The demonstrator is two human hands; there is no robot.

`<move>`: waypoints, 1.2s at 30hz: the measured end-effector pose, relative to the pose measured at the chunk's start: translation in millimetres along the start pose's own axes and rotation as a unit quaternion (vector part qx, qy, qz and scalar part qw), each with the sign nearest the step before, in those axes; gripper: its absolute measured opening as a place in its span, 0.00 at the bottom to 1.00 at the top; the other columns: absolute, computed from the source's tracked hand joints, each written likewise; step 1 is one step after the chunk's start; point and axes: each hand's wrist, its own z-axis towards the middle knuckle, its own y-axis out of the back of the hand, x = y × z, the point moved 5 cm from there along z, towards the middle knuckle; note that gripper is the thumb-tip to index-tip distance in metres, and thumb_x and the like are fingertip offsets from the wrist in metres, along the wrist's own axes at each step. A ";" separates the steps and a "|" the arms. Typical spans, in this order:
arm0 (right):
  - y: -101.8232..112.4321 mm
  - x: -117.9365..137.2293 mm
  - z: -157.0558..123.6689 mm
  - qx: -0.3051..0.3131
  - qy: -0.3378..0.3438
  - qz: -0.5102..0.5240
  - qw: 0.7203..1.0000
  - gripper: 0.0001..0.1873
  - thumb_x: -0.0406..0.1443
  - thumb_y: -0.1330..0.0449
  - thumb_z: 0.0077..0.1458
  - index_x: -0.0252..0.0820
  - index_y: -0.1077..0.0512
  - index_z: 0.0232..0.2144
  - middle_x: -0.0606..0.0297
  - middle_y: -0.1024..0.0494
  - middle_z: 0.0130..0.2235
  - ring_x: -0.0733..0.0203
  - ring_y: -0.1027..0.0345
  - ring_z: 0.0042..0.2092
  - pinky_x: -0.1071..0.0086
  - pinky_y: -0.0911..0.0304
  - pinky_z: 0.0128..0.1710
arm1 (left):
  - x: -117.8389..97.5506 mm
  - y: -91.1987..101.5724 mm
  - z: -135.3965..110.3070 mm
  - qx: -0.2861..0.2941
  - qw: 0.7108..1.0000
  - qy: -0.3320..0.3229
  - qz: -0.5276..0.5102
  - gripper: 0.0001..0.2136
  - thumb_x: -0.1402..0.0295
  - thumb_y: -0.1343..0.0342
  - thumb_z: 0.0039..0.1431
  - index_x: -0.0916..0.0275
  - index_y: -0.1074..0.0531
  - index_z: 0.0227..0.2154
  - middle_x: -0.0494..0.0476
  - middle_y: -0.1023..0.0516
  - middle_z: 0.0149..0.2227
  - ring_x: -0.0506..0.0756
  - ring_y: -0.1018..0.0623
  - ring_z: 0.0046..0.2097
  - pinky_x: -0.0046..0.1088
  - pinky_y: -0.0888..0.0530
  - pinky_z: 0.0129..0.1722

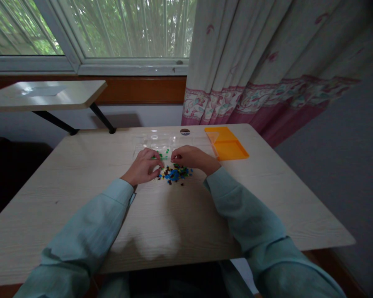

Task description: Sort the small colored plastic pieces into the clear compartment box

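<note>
A small heap of tiny coloured pieces [174,174], mostly blue with some black, yellow and green, lies on the table. Behind it is a clear plastic compartment tray [161,138] with a few green bits [167,152] in it. My left hand [144,166] is at the heap's left side and the tray's front edge, its thumb apart from the bent fingers. My right hand [191,158] hovers over the heap's back right, thumb and fingertips pinched together. Whatever may be between those fingertips is too small to make out.
An orange plastic case [228,143] lies at the back right of the table [186,223], by the tray's right end. A raised shelf [81,93] on black legs stands at the back left. Behind are a window and a curtain [217,99].
</note>
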 end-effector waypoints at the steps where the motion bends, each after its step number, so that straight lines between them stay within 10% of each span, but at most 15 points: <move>1: 0.6 -0.4 0.0 0.000 0.000 0.002 1.000 0.10 0.36 0.42 0.58 0.43 0.21 0.38 0.64 0.20 0.35 0.65 0.32 0.35 0.74 0.46 0.34 | -0.8 -0.2 0.1 0.003 1.000 -0.004 -0.001 0.08 0.65 0.42 0.53 0.54 0.23 0.36 0.57 0.29 0.42 0.59 0.31 0.47 0.42 0.35 0.50; 36: -6.7 -7.1 -0.6 0.082 -0.042 -0.026 0.995 0.13 0.31 0.42 0.53 0.44 0.21 0.40 0.63 0.20 0.39 0.63 0.29 0.39 0.75 0.42 0.35 | -6.5 -5.0 1.8 0.037 0.999 -0.010 0.035 0.08 0.63 0.48 0.60 0.58 0.25 0.34 0.59 0.30 0.39 0.59 0.32 0.44 0.40 0.36 0.44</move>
